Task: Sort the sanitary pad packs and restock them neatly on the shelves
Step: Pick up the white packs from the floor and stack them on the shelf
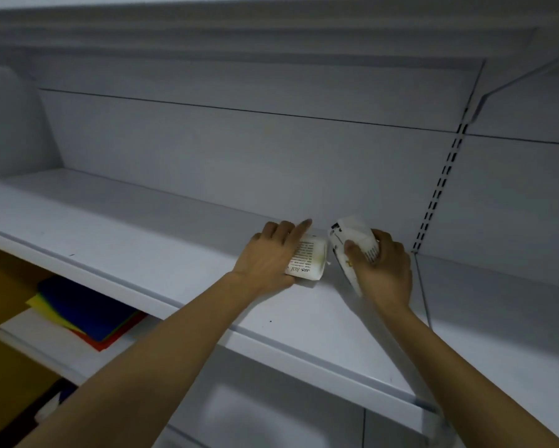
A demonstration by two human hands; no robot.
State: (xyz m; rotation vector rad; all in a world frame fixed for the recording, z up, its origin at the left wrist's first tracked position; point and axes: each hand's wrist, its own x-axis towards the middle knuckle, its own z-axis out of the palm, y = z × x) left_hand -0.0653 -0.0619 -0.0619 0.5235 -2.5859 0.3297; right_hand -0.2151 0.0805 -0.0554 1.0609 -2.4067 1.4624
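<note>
Two white sanitary pad packs are at the back right of a white shelf (142, 247). My left hand (268, 257) holds one pack (309, 260) with printed text facing up, index finger stretched toward the back wall. My right hand (381, 270) grips the second pack (349, 240), tilted on its edge, just to the right of the first. The two packs sit close together with a small gap between them.
The shelf's back panel and a slotted upright (439, 189) stand just right of the packs. A lower shelf at left carries a stack of coloured sheets (87, 312), blue on top. An overhanging board runs above.
</note>
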